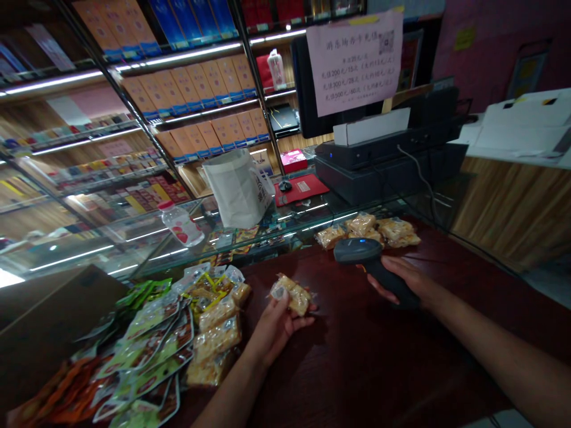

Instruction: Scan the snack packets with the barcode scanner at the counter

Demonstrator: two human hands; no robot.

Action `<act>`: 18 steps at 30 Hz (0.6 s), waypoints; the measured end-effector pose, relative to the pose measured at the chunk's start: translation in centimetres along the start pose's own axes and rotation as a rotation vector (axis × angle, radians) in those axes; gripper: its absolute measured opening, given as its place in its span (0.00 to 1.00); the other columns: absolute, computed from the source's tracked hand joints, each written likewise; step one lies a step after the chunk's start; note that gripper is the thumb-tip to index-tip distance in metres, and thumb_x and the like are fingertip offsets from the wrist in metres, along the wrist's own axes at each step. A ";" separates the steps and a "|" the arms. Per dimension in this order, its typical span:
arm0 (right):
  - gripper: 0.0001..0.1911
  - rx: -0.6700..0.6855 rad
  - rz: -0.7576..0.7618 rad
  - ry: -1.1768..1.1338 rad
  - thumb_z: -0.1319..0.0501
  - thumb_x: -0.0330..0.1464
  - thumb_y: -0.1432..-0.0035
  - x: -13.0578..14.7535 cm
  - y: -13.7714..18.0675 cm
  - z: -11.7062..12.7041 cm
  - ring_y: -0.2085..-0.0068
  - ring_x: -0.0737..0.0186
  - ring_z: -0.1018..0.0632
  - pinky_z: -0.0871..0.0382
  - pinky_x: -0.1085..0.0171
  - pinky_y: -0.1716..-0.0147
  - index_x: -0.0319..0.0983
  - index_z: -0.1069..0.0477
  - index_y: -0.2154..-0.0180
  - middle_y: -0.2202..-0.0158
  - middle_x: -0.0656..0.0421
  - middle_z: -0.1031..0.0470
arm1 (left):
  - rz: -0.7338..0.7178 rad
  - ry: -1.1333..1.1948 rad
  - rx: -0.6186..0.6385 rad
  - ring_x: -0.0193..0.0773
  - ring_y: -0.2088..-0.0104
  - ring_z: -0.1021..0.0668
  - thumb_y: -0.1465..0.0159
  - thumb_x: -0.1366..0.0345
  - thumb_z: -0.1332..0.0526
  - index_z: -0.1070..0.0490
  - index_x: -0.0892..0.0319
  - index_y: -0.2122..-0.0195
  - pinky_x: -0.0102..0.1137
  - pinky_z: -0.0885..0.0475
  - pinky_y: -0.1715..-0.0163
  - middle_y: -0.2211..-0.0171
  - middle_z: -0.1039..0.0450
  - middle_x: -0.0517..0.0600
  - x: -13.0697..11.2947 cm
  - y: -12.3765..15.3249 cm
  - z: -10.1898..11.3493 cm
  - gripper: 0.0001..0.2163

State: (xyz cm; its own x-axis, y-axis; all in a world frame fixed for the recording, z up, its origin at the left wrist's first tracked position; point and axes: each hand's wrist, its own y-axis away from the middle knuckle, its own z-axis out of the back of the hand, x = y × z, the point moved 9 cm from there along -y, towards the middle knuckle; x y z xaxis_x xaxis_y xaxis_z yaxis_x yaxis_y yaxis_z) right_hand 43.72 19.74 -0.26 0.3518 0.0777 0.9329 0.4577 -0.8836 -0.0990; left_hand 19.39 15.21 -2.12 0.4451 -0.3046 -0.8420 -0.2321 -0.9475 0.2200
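My left hand (pixel 283 321) is closed on a clear-wrapped pastry (pixel 294 295), its thumb resting on top of the pack. In my right hand (pixel 401 278) is a dark barcode scanner (pixel 370 261), gripped by the handle, its head turned left and a small blue light lit on top. The scanner is apart from the pastry. Left of my left hand lies a row of similar wrapped pastries (pixel 217 339). Several more wrapped pastries (pixel 397 230) sit behind the scanner, at the back of the dark red tabletop (pixel 348 362).
Snack packets (pixel 151 345) and a cardboard box (pixel 57 315) fill the left side. On the glass counter behind stand a plastic bottle (pixel 182 224), a white bag (pixel 236 187) and a cash register (pixel 383 166) with cables. Stocked shelves (pixel 187 86) line the back wall.
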 end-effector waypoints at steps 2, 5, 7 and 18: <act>0.22 0.002 -0.003 0.001 0.40 0.48 0.38 0.0 0.0 -0.1 0.84 0.71 0.31 0.41 0.73 0.88 0.34 0.25 0.59 0.74 0.57 0.25 | -0.058 -0.062 -0.043 0.36 0.66 0.22 0.42 0.58 0.31 0.30 0.61 0.53 0.27 0.27 0.72 0.56 0.23 0.55 -0.4 0.0 0.4 0.19; 0.22 0.004 -0.011 0.004 0.40 0.48 0.38 0.0 -0.1 -0.1 0.84 0.71 0.31 0.41 0.73 0.88 0.34 0.25 0.58 0.74 0.57 0.25 | -0.112 -0.139 -0.097 0.28 0.74 0.29 0.45 0.61 0.29 0.31 0.61 0.55 0.21 0.36 0.80 0.64 0.23 0.51 -0.9 0.1 0.6 0.20; 0.22 0.004 -0.018 0.006 0.40 0.47 0.38 -0.2 -0.1 -0.1 0.84 0.71 0.30 0.41 0.73 0.88 0.34 0.25 0.58 0.73 0.57 0.25 | -0.153 -0.222 -0.142 0.26 0.76 0.32 0.45 0.60 0.29 0.32 0.59 0.55 0.20 0.40 0.82 0.65 0.24 0.49 -1.4 0.2 0.8 0.20; 0.21 0.004 -0.030 0.019 0.41 0.47 0.37 -0.4 0.0 -0.1 0.83 0.70 0.30 0.40 0.73 0.88 0.34 0.26 0.58 0.73 0.57 0.25 | -0.200 -0.379 -0.227 0.31 0.75 0.26 0.44 0.57 0.32 0.38 0.58 0.53 0.25 0.32 0.77 0.72 0.28 0.44 -1.6 -0.1 2.3 0.23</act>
State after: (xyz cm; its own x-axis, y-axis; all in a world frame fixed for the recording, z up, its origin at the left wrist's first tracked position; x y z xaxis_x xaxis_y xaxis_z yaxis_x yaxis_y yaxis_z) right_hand 43.52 19.66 -0.63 0.3222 0.0947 0.9419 0.4707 -0.8793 -0.0726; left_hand 16.74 16.01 -1.88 0.1061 -0.0970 -0.9896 0.0395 -0.9940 0.1016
